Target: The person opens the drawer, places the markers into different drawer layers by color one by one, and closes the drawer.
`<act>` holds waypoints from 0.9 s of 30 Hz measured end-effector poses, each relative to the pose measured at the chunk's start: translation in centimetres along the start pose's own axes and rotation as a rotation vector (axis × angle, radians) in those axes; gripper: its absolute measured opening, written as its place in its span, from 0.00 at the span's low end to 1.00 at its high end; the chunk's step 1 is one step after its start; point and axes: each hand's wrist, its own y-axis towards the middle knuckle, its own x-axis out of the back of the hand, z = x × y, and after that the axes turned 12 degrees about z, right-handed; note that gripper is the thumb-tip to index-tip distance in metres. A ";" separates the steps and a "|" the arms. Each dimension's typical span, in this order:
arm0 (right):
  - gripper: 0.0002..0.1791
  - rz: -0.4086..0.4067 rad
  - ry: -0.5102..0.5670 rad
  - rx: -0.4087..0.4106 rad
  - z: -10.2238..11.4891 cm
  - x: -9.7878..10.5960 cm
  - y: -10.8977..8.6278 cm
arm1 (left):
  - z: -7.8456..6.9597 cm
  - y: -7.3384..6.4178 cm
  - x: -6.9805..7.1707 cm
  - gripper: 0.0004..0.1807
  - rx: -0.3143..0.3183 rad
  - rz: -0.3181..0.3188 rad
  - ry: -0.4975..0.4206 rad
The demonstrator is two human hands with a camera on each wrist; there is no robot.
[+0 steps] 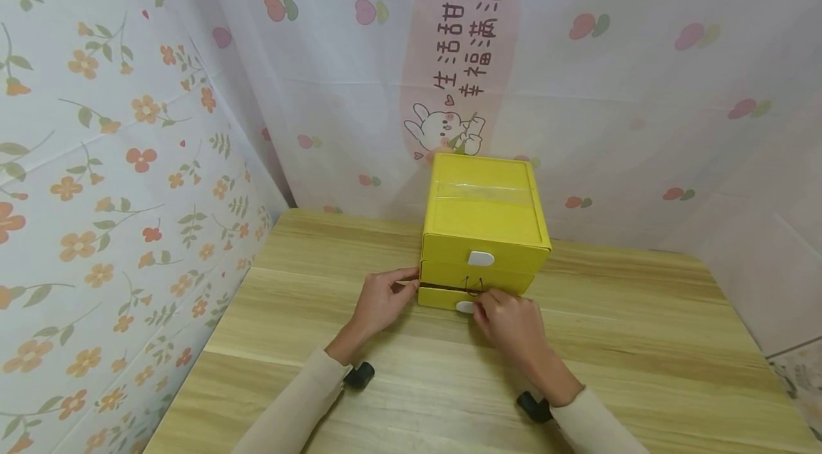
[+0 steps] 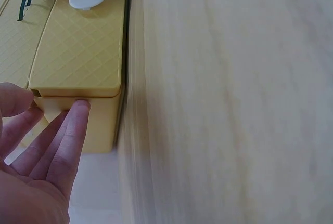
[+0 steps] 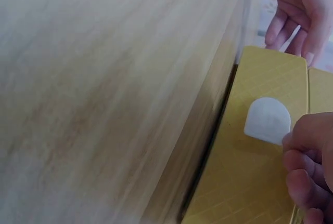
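Observation:
A yellow box with stacked drawers (image 1: pixel 484 215) stands on the table. Its bottom drawer (image 1: pixel 437 297) juts out slightly, with a dark gap along its upper edge, and bears a white pull tab (image 3: pixel 268 120). My right hand (image 1: pixel 514 322), fingers curled, pinches the edge of this tab with thumb and finger. On the box's left side rests my left hand (image 1: pixel 379 300); in the left wrist view its extended fingers (image 2: pixel 73 130) touch the drawer's side wall. A thin black loop handle (image 2: pixel 25 3) is on the drawer above. The drawer's inside is hidden.
The wood-grain table (image 1: pixel 308 254) reaches out on both sides of the box. Behind it hangs a white curtain (image 1: pixel 347 111) with a printed rabbit and lettering; a floral curtain (image 1: pixel 128 168) lines the left. Another white tab (image 1: pixel 481 258) sits on the top drawer.

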 end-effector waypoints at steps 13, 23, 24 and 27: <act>0.16 -0.013 -0.014 -0.047 -0.5 -0.6 0.0 | 0.1 0.0 0.0 0.15 0.013 -0.005 -0.004; 0.16 -0.025 -0.015 -0.050 -0.5 -0.6 0.0 | 0.1 0.0 0.0 0.15 0.005 0.000 -0.007; 0.17 -0.026 -0.014 -0.051 -0.5 -0.6 0.0 | 0.1 0.0 0.0 0.15 0.005 0.001 -0.010; 0.17 -0.026 -0.009 -0.056 -0.5 -0.5 0.0 | 0.0 -0.1 0.0 0.15 0.008 0.003 -0.016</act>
